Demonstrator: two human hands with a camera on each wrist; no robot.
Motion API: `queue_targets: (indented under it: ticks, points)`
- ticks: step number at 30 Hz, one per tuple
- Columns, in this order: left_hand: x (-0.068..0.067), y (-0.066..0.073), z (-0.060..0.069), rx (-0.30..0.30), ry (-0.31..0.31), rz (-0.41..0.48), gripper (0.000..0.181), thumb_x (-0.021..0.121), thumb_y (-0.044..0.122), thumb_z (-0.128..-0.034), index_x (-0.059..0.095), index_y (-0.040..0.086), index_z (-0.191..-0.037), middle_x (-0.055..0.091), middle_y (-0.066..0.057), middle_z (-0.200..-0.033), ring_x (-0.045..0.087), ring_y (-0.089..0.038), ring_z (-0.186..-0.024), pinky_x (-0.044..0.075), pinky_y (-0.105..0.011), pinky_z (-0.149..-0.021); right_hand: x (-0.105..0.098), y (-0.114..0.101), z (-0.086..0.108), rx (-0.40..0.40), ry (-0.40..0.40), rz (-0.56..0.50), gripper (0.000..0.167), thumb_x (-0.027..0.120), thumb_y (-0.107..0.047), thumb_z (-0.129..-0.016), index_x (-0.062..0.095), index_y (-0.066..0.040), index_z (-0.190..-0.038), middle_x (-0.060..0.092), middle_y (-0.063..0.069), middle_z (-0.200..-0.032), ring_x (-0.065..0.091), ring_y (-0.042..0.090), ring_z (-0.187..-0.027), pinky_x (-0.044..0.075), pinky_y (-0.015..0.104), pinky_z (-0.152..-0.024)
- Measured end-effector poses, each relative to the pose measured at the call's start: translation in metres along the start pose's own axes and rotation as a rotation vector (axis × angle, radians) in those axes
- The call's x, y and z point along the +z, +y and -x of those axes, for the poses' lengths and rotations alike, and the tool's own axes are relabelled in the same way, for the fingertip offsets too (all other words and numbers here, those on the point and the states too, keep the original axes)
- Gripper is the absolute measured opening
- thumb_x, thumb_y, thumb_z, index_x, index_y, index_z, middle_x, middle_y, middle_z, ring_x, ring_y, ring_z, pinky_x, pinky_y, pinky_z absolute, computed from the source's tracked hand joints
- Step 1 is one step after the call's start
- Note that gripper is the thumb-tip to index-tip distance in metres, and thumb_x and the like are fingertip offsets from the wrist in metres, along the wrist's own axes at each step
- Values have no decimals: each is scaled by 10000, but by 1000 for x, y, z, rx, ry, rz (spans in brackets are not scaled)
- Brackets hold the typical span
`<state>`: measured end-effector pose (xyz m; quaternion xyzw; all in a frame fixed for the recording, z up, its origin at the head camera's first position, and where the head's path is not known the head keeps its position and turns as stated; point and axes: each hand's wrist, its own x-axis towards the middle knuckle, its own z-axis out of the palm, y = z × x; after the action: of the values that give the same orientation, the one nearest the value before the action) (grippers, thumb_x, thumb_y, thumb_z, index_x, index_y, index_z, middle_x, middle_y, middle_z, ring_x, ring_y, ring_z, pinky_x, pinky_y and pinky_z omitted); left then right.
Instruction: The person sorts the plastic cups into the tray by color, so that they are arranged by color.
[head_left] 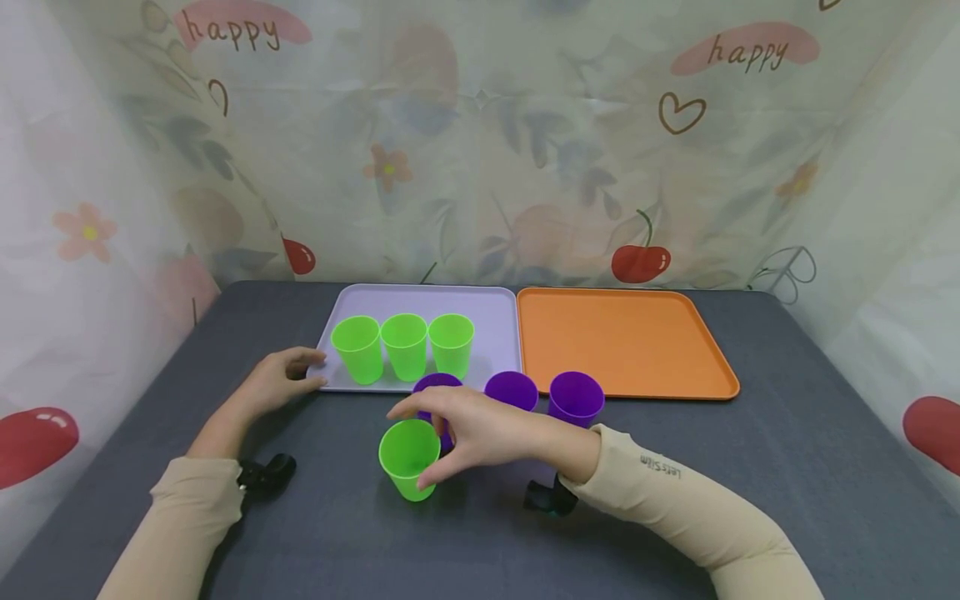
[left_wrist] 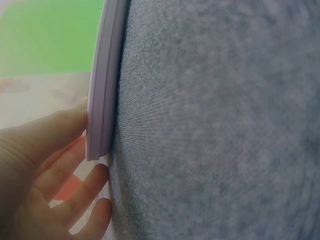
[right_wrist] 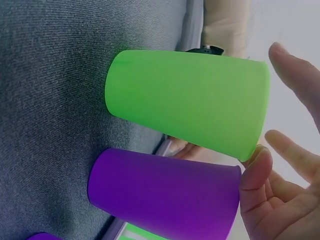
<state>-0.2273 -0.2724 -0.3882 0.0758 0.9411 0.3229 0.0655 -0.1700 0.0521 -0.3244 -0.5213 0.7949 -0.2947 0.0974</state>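
A green cup stands upright on the dark table, nearest the person. My right hand hovers at its rim, thumb and fingers spread around the side; in the right wrist view a gap shows between one fingertip and the cup. A purple cup stands close beside it, partly hidden by that hand in the head view. Two more purple cups stand to the right. At the lilac tray, my left hand touches the left edge with loosely bent fingers.
Three green cups stand in a row on the lilac tray. An orange tray lies against its right side. A floral curtain hangs behind the table, and a thin cable is at the back right corner.
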Motion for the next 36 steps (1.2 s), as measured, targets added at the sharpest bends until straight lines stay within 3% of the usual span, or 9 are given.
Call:
queue_targets:
  ticks: [11,20,28,36]
  points:
    - [0,1,-2,-4,-2,-2,493,629,239,-884,502,7,-1301,526,-236,-1317,467,-429,-1237,373,-568,-1014,2,0,-1,19,-13,43,665,818,-289,-699,531,-120,-1275,605,1,-1115,530,159,-729,396,108,-685]
    - [-1,3,0,2,0,4,489,632,236,-884,509,-5,-1291,533,-242,-1307,476,-430,-1229,386,-559,-1007,-1,-4,0,13,2,35,685,818,-276,-701,511,-125,-1294,596,11,-1142,484,86,-706,413,115,-703]
    - [-1,4,1,3,8,1,487,634,235,-883,512,-8,-1286,537,-243,-1301,474,-436,-1227,380,-566,-1006,-13,-10,5,-22,72,9,696,839,-265,-666,529,-128,-1273,621,-4,-1131,445,27,-698,443,127,-695]
    - [-1,3,1,1,-5,7,492,625,234,-887,501,-5,-1299,525,-245,-1314,461,-437,-1240,369,-575,-1013,-28,-16,10,-67,100,-22,678,832,-250,-675,531,-120,-1268,650,2,-1120,467,63,-705,480,175,-705]
